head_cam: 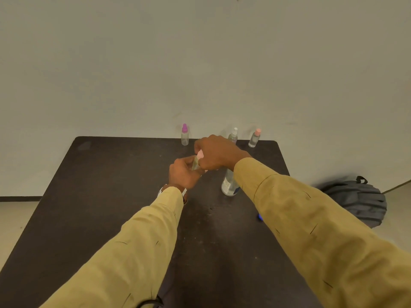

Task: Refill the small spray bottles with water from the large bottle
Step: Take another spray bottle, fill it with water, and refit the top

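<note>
Spray bottle (195, 163) mid-frame: left hand (182, 174) grips body, right hand (216, 153) pinches pink cap (200, 154). Large bottle (229, 185) untouched alongside; three small bottles (232, 136) upper centre, fill unclear.

grey backpack (358, 201) beside dark table (111, 196)

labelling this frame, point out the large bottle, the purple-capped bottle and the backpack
large bottle (229, 185): head view, on its labelled lower body
purple-capped bottle (184, 138): head view, on its clear body
backpack (358, 201): head view, middle of its grey shell
</note>
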